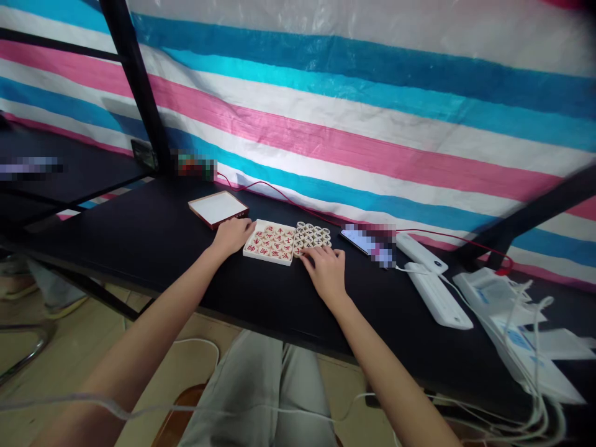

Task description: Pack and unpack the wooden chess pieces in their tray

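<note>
A white tray (267, 257) on the black table holds round pieces with red characters, laid in rows. My left hand (234, 236) rests at the tray's left edge, fingers together and touching its upper left corner. Right of the tray, a block of round pieces with mostly dark characters (313, 233) lies on the table. My right hand (326, 270) is at the lower edge of that block, thumb and fingers around a red-marked piece (298, 252) beside the tray's right wall. Its fingertips partly cover the lowest row.
A box lid with a white inside (218, 208) lies behind my left hand. To the right are a phone (365, 243), white devices (437, 297), cables and white packaging (512, 329). A striped sheet (326, 136) hangs behind the table (279, 298).
</note>
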Motion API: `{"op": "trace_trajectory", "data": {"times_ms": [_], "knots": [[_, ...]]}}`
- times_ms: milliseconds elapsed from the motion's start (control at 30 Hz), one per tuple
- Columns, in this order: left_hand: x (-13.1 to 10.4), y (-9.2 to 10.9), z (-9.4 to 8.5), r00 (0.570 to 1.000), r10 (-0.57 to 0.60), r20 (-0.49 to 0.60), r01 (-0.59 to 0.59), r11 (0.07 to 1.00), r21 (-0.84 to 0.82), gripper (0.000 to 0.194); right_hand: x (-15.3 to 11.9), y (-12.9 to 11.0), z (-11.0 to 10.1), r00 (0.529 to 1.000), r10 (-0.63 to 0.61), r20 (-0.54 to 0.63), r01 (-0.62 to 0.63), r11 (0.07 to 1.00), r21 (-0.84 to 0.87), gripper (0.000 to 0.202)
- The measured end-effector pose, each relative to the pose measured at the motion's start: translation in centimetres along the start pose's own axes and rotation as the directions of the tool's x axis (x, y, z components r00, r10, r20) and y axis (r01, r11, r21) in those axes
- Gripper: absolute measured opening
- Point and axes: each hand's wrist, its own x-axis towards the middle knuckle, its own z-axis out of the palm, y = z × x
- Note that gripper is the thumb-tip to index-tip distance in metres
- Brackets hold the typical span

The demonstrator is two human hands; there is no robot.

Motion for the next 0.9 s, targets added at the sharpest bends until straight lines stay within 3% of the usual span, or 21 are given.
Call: {"op": "trace_trajectory", "data": {"times_ms": [400,500,633,767,900], "knots": [[0.0,-0.5,0.2,1.0,-0.005,-0.009,0.005,0.998,-0.057,0.048,0.9,-0.2,-0.8,0.999,0.038,-0.015,-0.036,0.995,0.092,0.022],[0.0,-0.4,0.0,1.0,-0.003,-0.007,0.002,0.998,-0.07,0.047,3.3,-0.6,-0.7,1.0,-0.005,0.023,0.003,0.996,0.089,0.021],[-0.1,-0.4,-0.2,1.0,-0.005,-0.003,0.005,0.997,-0.074,0.046,7.7,-2.1,0.2,0.982,-0.078,0.171,0.079,0.997,0.001,0.02],[0.0,-0.4,-0.3,1.0,0.013,0.009,-0.012,0.995,-0.097,0.052,11.1,-4.2,1.4,0.939,0.017,0.344,0.029,0.991,-0.129,0.022],[-0.1,-0.2,-0.4,1.0,0.002,0.01,-0.001,0.992,-0.127,0.06,12.4,-6.0,2.2,0.922,0.135,0.363,-0.064,0.977,-0.201,0.026]]}}
